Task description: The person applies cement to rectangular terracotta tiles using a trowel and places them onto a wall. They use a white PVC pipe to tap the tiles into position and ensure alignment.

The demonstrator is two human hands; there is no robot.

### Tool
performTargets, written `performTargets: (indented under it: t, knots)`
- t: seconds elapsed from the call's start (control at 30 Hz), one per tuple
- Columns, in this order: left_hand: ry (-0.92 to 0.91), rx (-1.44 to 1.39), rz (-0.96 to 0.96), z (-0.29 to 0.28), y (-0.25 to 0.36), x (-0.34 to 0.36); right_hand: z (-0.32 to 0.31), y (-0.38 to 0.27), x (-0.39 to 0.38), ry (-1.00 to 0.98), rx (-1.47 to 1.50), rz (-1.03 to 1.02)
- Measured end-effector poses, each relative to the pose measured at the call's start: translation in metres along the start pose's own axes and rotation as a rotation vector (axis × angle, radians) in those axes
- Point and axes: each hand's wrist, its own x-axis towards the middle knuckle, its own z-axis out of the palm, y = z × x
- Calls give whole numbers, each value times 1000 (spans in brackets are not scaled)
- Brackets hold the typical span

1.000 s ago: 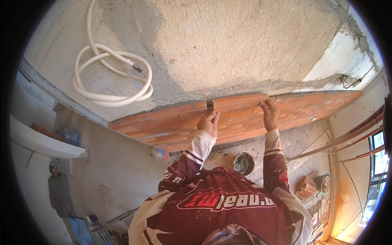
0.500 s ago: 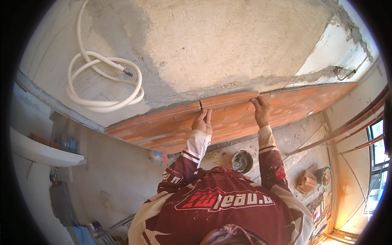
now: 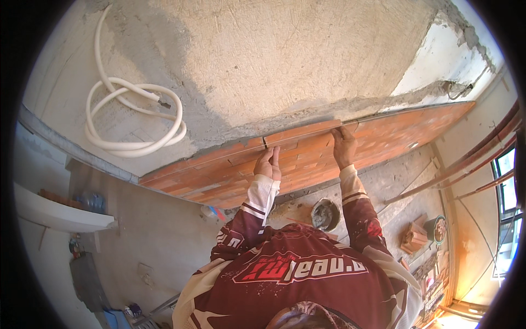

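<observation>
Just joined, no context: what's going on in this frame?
A person is pressing a long orange brick-pattern tile against the wall at the top edge of the tiled band. The left hand is flat on its left end, beside a small dark spacer; the right hand grips near its right end. Above is rough grey plaster with a coiled white hose.

This is a building site, a room mid-renovation. The wall (image 3: 285, 60) is bare grey render with rough mortar patches, and brick-patterned orange tiles (image 3: 307, 159) cover only its lower band. A coil of white hose (image 3: 129, 118) hangs from the unfinished part. On the dusty concrete floor (image 3: 164, 230) sit a mortar-caked bucket (image 3: 325, 214), a stack of bricks (image 3: 414, 237) and scattered tools. Bare pipes (image 3: 466, 164) run along the side wall by a window (image 3: 507, 219).
</observation>
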Motion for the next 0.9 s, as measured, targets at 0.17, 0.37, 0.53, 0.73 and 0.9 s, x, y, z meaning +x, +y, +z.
performTargets:
  t: [0.17,0.37,0.53,0.73,0.9]
  knots:
    - [25,-13,-14,2,0,1,9,16,5,42,-7,-35]
    - [29,-2,-13,5,1,-2,11,11,2,57,-51,-17]
    - [26,5,-23,5,3,-2,14,12,-1,72,-183,-83]
    - [13,1,-47,3,6,-1,21,5,-10,120,30,81]
    - [-19,29,-49,-3,6,1,21,15,-8,116,84,75]
